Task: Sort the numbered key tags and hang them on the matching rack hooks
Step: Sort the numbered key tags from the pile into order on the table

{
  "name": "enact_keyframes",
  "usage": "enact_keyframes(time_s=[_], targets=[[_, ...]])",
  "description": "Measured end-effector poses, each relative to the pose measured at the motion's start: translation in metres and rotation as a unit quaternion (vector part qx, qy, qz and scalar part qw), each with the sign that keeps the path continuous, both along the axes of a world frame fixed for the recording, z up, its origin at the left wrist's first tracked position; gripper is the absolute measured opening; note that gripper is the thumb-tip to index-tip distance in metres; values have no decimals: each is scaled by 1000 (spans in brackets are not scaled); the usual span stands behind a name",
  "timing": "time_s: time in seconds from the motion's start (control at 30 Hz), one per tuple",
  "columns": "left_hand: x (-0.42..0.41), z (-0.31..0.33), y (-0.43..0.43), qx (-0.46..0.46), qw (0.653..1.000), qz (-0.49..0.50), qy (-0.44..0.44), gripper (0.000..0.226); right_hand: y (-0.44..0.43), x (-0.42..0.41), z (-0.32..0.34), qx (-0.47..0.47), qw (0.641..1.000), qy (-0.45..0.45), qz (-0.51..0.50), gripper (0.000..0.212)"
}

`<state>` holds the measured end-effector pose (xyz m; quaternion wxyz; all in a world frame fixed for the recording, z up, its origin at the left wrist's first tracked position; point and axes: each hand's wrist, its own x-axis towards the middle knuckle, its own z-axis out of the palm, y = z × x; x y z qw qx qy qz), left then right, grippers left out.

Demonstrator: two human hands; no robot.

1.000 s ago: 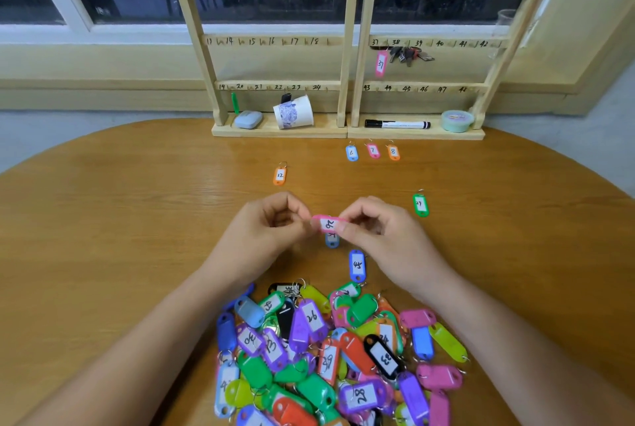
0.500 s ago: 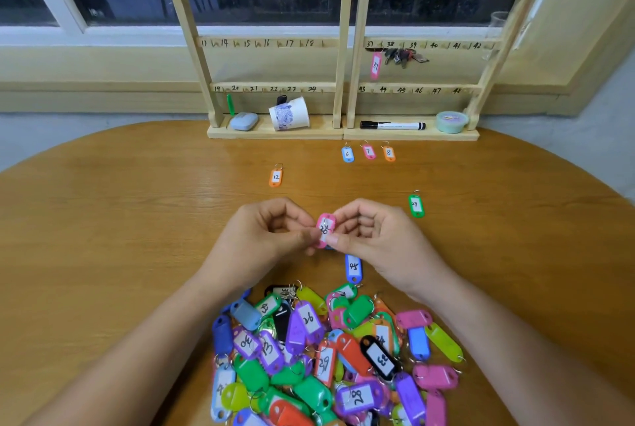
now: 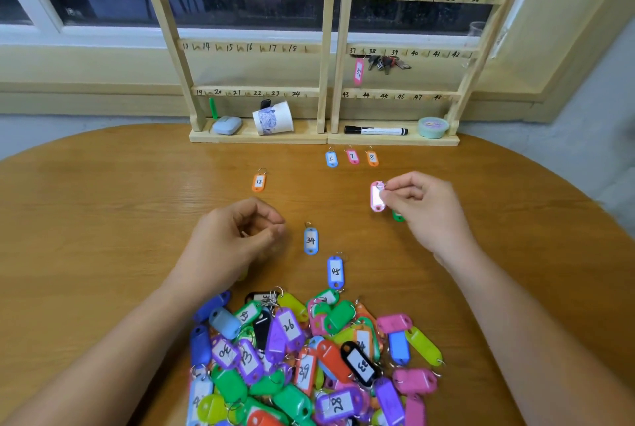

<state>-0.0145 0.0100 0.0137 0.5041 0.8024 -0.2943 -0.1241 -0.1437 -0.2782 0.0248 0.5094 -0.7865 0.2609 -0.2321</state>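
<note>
My right hand (image 3: 426,209) pinches a pink key tag (image 3: 377,196) by its ring, holding it upright above the table; its number is washed out. A green tag (image 3: 398,217) peeks out under that hand. My left hand (image 3: 233,243) hovers with fingers loosely curled, holding nothing. A big heap of coloured tags (image 3: 309,357) lies near me. Blue tags 34 (image 3: 310,241) and 45 (image 3: 335,271) lie just beyond it. Tags 6 (image 3: 331,158), 7 (image 3: 352,156) and 8 (image 3: 372,157) line up before the wooden rack (image 3: 326,48). An orange tag 12 (image 3: 258,181) lies left. A pink tag (image 3: 358,72) hangs at hook 37.
On the rack's base sit a tipped paper cup (image 3: 273,121), a grey-blue case (image 3: 226,125), a black marker (image 3: 376,130) and a green tub (image 3: 433,127). A bunch of keys (image 3: 386,62) hangs near hook 38. The round wooden table (image 3: 103,219) ends close to the window wall.
Both hands held the pink tag together at centre; now the left hand has let go and the right hand has carried the tag right and farther away. Tag 34 is uncovered.
</note>
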Motion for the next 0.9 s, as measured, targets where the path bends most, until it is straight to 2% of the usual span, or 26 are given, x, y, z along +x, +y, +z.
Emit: enact_keyframes(time_s=[0.17, 0.43, 0.77, 0.9], targets=[[5, 4, 5, 50, 997, 19, -57, 6, -6, 2, -11, -78, 993, 89, -9, 9], [20, 6, 15, 100, 992, 31, -76, 9, 13, 13, -10, -164, 978, 132, -1, 6], [37, 7, 30, 216, 976, 9, -41, 22, 39, 34, -20, -187, 976, 111, 15, 7], [39, 7, 31, 230, 973, -2, -30, 24, 40, 34, -20, -190, 976, 103, 15, 9]])
